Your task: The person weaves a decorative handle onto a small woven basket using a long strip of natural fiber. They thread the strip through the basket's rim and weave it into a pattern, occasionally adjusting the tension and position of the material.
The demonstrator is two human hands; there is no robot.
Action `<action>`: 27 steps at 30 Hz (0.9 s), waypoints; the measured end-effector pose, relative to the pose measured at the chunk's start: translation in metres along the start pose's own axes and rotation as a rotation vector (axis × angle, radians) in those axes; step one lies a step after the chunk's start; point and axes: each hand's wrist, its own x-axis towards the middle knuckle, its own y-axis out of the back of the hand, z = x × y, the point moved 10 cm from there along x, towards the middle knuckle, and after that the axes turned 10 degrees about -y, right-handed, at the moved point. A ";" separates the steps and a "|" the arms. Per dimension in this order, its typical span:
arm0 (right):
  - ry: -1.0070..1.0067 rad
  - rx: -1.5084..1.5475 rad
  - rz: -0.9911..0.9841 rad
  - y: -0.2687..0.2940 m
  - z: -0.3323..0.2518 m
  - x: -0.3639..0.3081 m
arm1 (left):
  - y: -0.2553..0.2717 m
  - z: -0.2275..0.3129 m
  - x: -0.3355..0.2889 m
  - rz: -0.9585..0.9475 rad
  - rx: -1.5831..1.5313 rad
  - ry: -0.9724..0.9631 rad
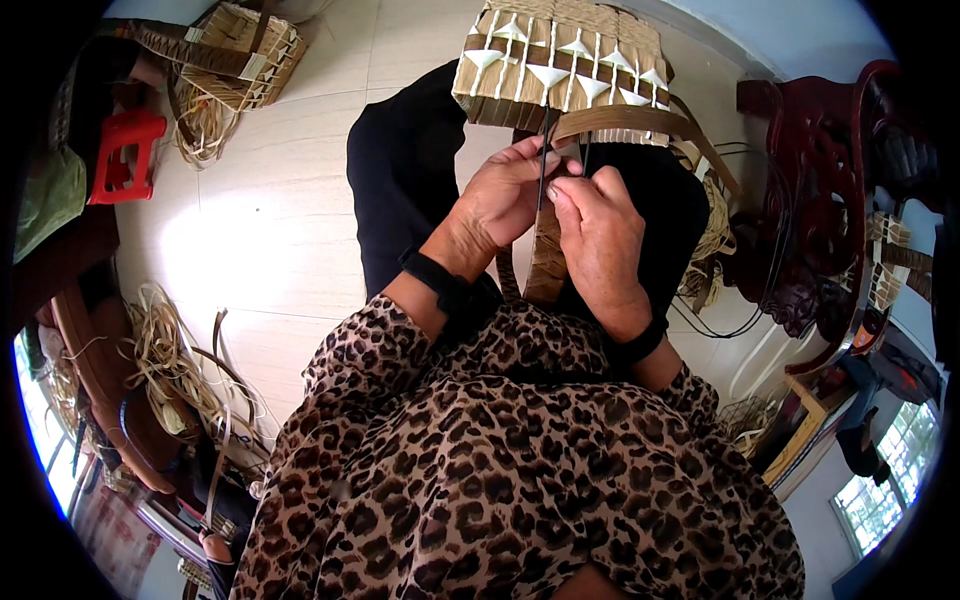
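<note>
1. Your left hand (512,190) is pinched narrow on a black cord (543,165). Your right hand (603,235) is curled in tight just beside it; can't tell what's between those fingertips.
2. The woven bag (510,85), tan with white triangles, sits just past your fingers, over your knees. The cord runs up to its near edge. Its inside is turned away, so no clue what it holds, and the top of the view crops it.
3. A brown strap (690,125) arches off the bag's right side, so that's the tight side for your right hand.
4. Left of your legs you've got tiled floor (270,200) stretching over to a red stool (128,155).
5. Loose straw strips (165,350) lie heaped down on your left; carved dark furniture (810,200) edges your right.
6. Farther off, upper left, there's another woven basket (278,75); its contents are hard to make out.
</note>
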 end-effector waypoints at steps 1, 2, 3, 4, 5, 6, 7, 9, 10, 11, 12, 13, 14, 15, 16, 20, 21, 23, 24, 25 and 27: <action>0.000 -0.009 -0.001 0.000 0.000 0.000 | 0.004 0.001 0.001 0.059 0.080 -0.011; -0.023 0.050 -0.006 0.000 0.004 0.001 | 0.008 0.002 0.001 0.118 0.160 -0.023; -0.043 0.110 -0.008 -0.001 0.010 0.004 | 0.023 0.008 -0.004 0.312 0.272 -0.063; -0.063 0.170 -0.009 -0.001 0.014 0.005 | 0.026 0.010 -0.008 0.383 0.302 -0.057; -0.281 0.332 -0.075 -0.005 0.033 0.005 | 0.029 0.014 -0.014 0.454 0.332 -0.053; -0.442 0.376 -0.120 -0.010 0.052 0.002 | 0.031 0.019 -0.021 0.525 0.365 -0.048; -0.529 0.495 -0.133 -0.018 0.067 -0.002 | 0.031 0.025 -0.026 0.576 0.342 -0.069; -0.672 0.719 -0.247 -0.033 0.081 -0.010 | 0.032 0.041 -0.034 0.588 0.460 -0.092; -0.727 0.822 -0.349 -0.039 0.078 -0.014 | 0.031 0.049 -0.038 0.593 0.517 -0.104; -0.781 0.925 -0.451 -0.046 0.075 -0.020 | 0.026 0.053 -0.042 0.572 0.544 -0.112; -0.762 0.926 -0.466 -0.047 0.075 -0.020 | 0.022 0.056 -0.047 0.579 0.545 -0.121; -0.743 0.927 -0.479 -0.051 0.078 -0.019 | 0.018 0.059 -0.052 0.585 0.547 -0.131; -0.724 0.927 -0.492 -0.053 0.078 -0.019 | 0.015 0.061 -0.056 0.591 0.549 -0.139; -0.712 0.920 -0.501 -0.053 0.077 -0.019 | 0.012 0.061 -0.059 0.580 0.554 -0.147; -0.701 0.914 -0.509 -0.052 0.074 -0.018 | 0.011 0.063 -0.060 0.578 0.556 -0.161; -0.669 0.817 -0.595 -0.048 0.068 -0.018 | 0.006 0.068 -0.065 0.578 0.579 -0.192; -0.679 0.829 -0.600 -0.049 0.070 -0.019 | 0.004 0.069 -0.067 0.580 0.591 -0.194; -0.699 0.854 -0.611 -0.052 0.074 -0.022 | 0.012 0.064 -0.066 0.561 0.547 -0.193; -0.711 0.902 -0.594 -0.050 0.075 -0.021 | 0.014 0.062 -0.066 0.554 0.523 -0.190; -0.722 0.950 -0.576 -0.047 0.074 -0.020 | 0.013 0.062 -0.065 0.544 0.515 -0.188; -0.723 0.976 -0.556 -0.044 0.074 -0.017 | 0.010 0.061 -0.063 0.524 0.498 -0.185</action>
